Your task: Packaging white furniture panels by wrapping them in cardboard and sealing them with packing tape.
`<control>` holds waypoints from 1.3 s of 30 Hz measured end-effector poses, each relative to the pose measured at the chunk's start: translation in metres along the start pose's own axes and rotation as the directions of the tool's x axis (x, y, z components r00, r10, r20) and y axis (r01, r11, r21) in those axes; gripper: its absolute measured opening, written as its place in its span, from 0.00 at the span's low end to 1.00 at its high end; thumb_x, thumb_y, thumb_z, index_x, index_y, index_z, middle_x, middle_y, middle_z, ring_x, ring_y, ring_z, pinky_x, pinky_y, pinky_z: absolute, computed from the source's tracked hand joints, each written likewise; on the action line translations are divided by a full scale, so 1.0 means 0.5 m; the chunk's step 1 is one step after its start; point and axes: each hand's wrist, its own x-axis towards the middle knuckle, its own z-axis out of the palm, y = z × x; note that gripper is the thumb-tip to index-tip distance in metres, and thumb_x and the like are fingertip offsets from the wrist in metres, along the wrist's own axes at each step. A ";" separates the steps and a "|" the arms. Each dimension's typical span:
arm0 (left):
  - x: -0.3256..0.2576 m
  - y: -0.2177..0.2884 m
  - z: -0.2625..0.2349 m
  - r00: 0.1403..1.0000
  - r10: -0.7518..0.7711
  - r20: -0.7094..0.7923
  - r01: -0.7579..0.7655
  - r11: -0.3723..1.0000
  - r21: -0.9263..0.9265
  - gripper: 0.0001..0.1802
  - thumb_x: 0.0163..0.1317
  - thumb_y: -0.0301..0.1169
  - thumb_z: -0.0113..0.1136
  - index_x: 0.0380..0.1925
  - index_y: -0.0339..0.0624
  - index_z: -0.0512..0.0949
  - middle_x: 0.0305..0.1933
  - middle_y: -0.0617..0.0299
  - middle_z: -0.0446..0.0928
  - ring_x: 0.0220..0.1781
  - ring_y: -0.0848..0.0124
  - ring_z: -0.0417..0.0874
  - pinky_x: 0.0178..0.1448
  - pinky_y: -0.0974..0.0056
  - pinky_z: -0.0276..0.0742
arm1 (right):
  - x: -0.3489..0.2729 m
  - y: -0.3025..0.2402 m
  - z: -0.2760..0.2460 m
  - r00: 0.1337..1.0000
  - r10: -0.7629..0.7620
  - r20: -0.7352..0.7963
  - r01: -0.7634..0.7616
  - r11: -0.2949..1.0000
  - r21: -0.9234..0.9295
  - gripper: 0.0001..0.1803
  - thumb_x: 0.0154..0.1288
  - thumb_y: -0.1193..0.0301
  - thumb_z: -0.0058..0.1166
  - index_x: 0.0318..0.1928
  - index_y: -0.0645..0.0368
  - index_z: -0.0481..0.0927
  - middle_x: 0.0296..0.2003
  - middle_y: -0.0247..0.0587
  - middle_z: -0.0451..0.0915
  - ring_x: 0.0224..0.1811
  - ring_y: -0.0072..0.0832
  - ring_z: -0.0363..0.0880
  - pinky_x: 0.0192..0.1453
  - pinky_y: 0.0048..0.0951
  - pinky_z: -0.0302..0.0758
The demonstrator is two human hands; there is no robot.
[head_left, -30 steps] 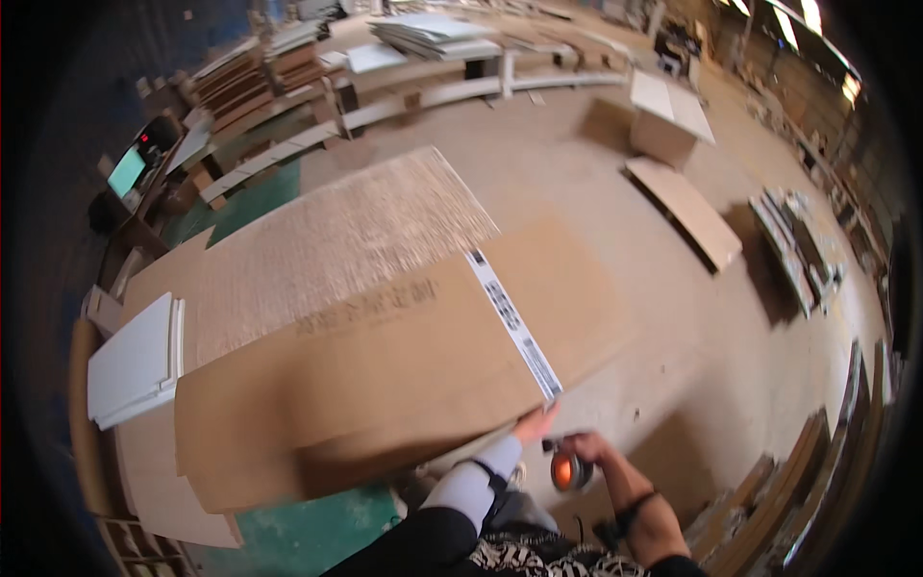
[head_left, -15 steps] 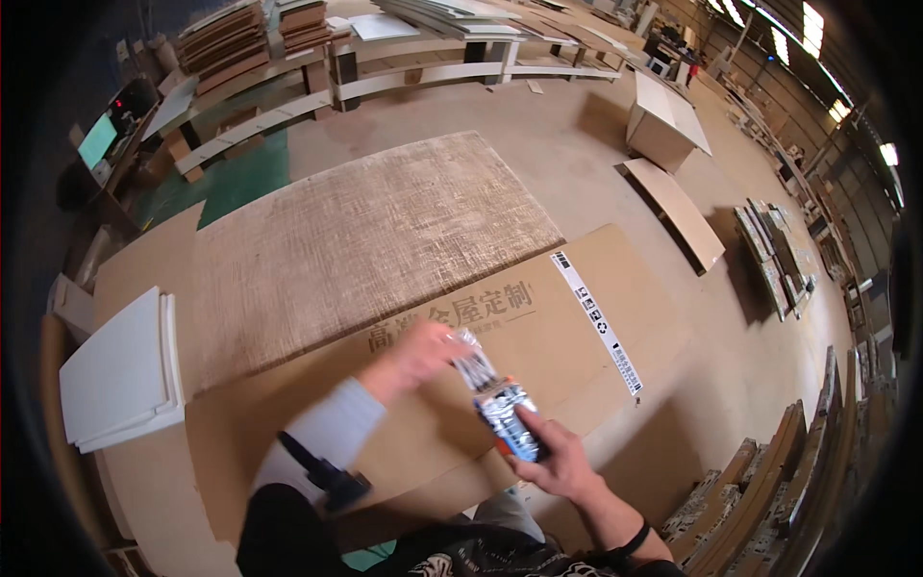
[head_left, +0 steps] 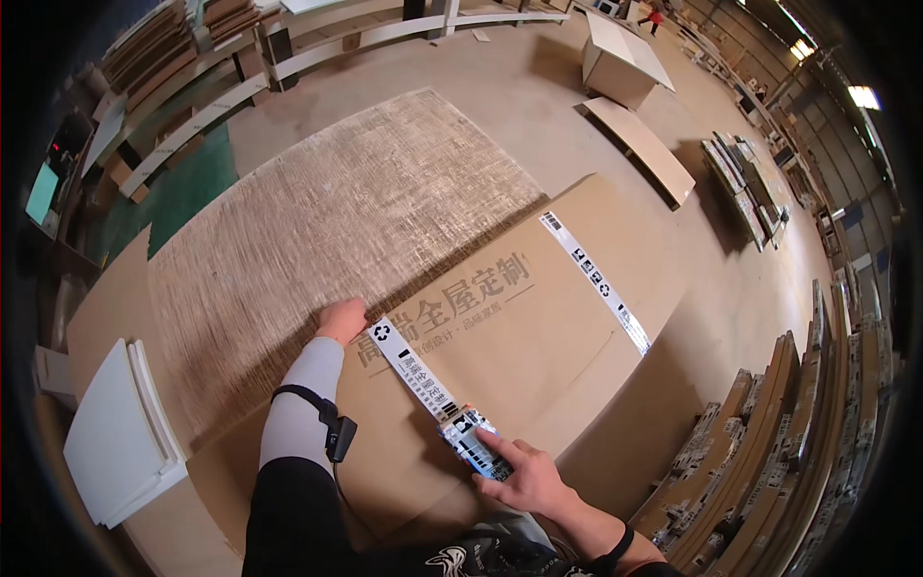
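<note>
Left hand (head_left: pixel 343 319): flat, pinning the far end of a new printed tape strip (head_left: pixel 415 370) on the flat cardboard carton (head_left: pixel 519 327). Right hand (head_left: pixel 524 476): closed around the tape roll (head_left: pixel 473 444), index finger pressing. Half a second ago both hands held the roll above the carton; the strip is now laid.

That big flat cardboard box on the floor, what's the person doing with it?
A person is laying a strip of white printed packing tape across the large flat brown cardboard box. The left hand presses the strip's far end at the box edge, beside a rough pale fibre board. The right hand holds the tape roll low against the cardboard. Another white strip already crosses the box farther right.
</note>
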 end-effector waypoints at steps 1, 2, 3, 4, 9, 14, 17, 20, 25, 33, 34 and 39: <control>0.004 0.007 -0.003 0.994 0.109 -0.018 -0.110 0.987 -0.119 0.26 0.66 0.50 0.55 0.37 0.34 0.83 0.45 0.40 0.82 0.54 0.46 0.81 0.56 0.51 0.75 | -0.003 0.004 0.000 1.000 0.015 0.023 -0.014 0.999 -0.032 0.38 0.58 0.51 0.62 0.70 0.36 0.66 0.32 0.51 0.77 0.32 0.49 0.81 0.41 0.43 0.79; 0.007 0.015 -0.005 0.975 0.215 -0.046 -0.220 0.947 -0.233 0.28 0.66 0.51 0.54 0.39 0.32 0.82 0.46 0.40 0.82 0.54 0.44 0.80 0.57 0.51 0.74 | -0.004 0.006 0.000 1.000 0.016 0.016 -0.015 1.000 -0.026 0.38 0.58 0.51 0.62 0.70 0.36 0.66 0.32 0.51 0.77 0.32 0.49 0.81 0.41 0.43 0.79; 0.008 0.041 0.004 0.969 0.243 -0.034 -0.244 0.941 -0.233 0.28 0.66 0.51 0.54 0.39 0.32 0.82 0.46 0.40 0.82 0.54 0.44 0.80 0.57 0.51 0.74 | -0.011 0.011 -0.006 1.000 0.026 0.010 -0.025 0.999 -0.028 0.38 0.59 0.51 0.61 0.70 0.35 0.66 0.31 0.51 0.76 0.31 0.49 0.80 0.40 0.44 0.79; -0.011 0.045 0.012 0.989 0.144 0.024 -0.107 0.828 -0.550 0.29 0.65 0.52 0.55 0.39 0.30 0.82 0.45 0.40 0.82 0.53 0.45 0.81 0.56 0.52 0.75 | -0.028 0.012 -0.002 0.999 0.047 0.004 -0.047 0.999 -0.016 0.38 0.59 0.51 0.61 0.70 0.35 0.66 0.31 0.52 0.76 0.31 0.49 0.80 0.40 0.44 0.79; -0.078 0.063 -0.045 0.956 0.183 0.229 -0.085 0.921 -0.380 0.38 0.64 0.56 0.54 0.49 0.24 0.77 0.44 0.38 0.82 0.49 0.50 0.83 0.57 0.55 0.75 | -0.206 0.087 -0.008 0.989 0.110 0.096 -0.105 0.993 -0.058 0.39 0.56 0.52 0.62 0.70 0.29 0.66 0.31 0.50 0.76 0.30 0.48 0.80 0.39 0.44 0.81; -0.262 0.189 0.048 0.831 0.475 -0.290 -0.249 0.783 0.569 0.56 0.58 0.68 0.52 0.70 0.29 0.56 0.74 0.35 0.56 0.78 0.45 0.51 0.77 0.42 0.46 | -0.414 0.236 0.050 0.948 0.286 0.140 -0.263 0.951 -0.164 0.39 0.55 0.50 0.61 0.70 0.25 0.65 0.32 0.50 0.78 0.33 0.48 0.82 0.40 0.44 0.81; -0.426 0.340 0.196 0.827 0.557 -0.071 -0.488 0.775 0.401 0.59 0.55 0.70 0.52 0.70 0.28 0.57 0.77 0.37 0.46 0.80 0.41 0.37 0.77 0.34 0.34 | -0.353 0.296 0.114 0.943 0.301 0.143 -0.278 0.947 -0.163 0.40 0.55 0.48 0.61 0.70 0.27 0.64 0.34 0.52 0.79 0.36 0.51 0.82 0.42 0.46 0.80; -0.582 0.440 0.304 0.771 0.624 -0.127 -0.551 0.754 0.359 0.57 0.54 0.68 0.55 0.69 0.30 0.58 0.75 0.37 0.52 0.79 0.41 0.45 0.75 0.30 0.38 | -0.279 0.307 0.143 0.951 0.277 0.137 -0.262 0.958 -0.119 0.41 0.54 0.49 0.62 0.70 0.31 0.66 0.35 0.54 0.81 0.38 0.50 0.83 0.44 0.46 0.80; -0.595 0.476 0.336 0.797 0.540 -0.269 -0.367 0.788 0.495 0.46 0.56 0.55 0.59 0.68 0.33 0.62 0.74 0.38 0.55 0.77 0.39 0.49 0.72 0.26 0.41 | -0.232 0.285 0.104 0.929 0.312 0.200 -0.345 0.924 0.162 0.38 0.48 0.54 0.62 0.65 0.42 0.74 0.43 0.56 0.84 0.45 0.47 0.84 0.51 0.42 0.79; -0.627 0.432 0.354 0.821 0.452 -0.349 -0.315 0.868 0.385 0.36 0.61 0.37 0.55 0.70 0.43 0.60 0.76 0.44 0.52 0.78 0.39 0.46 0.71 0.23 0.38 | -0.338 0.441 0.179 0.863 0.362 0.353 -0.437 0.885 0.162 0.39 0.47 0.56 0.65 0.62 0.59 0.76 0.53 0.50 0.82 0.55 0.36 0.80 0.63 0.32 0.73; -0.655 0.398 0.339 0.832 0.437 -0.341 -0.325 0.883 0.338 0.39 0.59 0.38 0.58 0.70 0.43 0.59 0.76 0.44 0.51 0.78 0.39 0.45 0.70 0.23 0.37 | -0.374 0.448 0.183 0.877 0.323 0.356 -0.441 0.835 0.330 0.39 0.49 0.58 0.66 0.62 0.61 0.76 0.53 0.49 0.82 0.55 0.34 0.79 0.63 0.32 0.73; -0.882 0.127 0.297 0.917 0.243 -0.316 -0.195 0.965 0.175 0.53 0.46 0.49 0.70 0.71 0.41 0.58 0.77 0.48 0.51 0.79 0.42 0.43 0.71 0.23 0.33 | -0.494 0.339 0.161 0.892 0.232 0.388 -0.447 0.323 0.834 0.28 0.59 0.78 0.60 0.62 0.67 0.74 0.57 0.51 0.78 0.57 0.36 0.79 0.63 0.35 0.75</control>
